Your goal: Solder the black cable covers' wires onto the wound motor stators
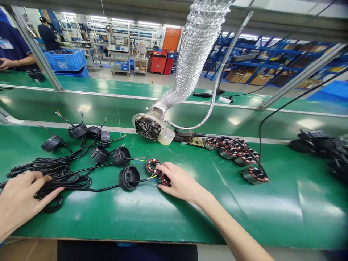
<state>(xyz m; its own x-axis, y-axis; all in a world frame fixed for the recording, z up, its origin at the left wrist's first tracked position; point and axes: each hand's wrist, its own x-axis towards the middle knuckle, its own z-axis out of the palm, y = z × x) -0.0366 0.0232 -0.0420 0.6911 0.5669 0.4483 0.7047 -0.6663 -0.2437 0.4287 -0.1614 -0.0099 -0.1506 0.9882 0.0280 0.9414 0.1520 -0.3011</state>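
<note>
My right hand [181, 181] is closed around a motor stator [164, 179], a ring with red-brown copper windings and white segments, held near the table top. A second stator [152, 166] lies against its far side. Coloured wires run from these stators toward two round black plastic caps, the nearer cap [129, 178] and the farther cap [122, 155]. My left hand [23, 199] rests on the bundle of black cables [73, 180] at the left, its fingers curled over them and the thumb stretched out along the near side. Its palm side is hidden.
More black caps [78, 131] with bare wire ends stand at the back left. Several stators [254, 175] sit in rows at the right, near a soldering iron's cable. A fan [148, 129] under a foil duct [187, 54] overhangs the back. Black parts [320, 145] lie far right.
</note>
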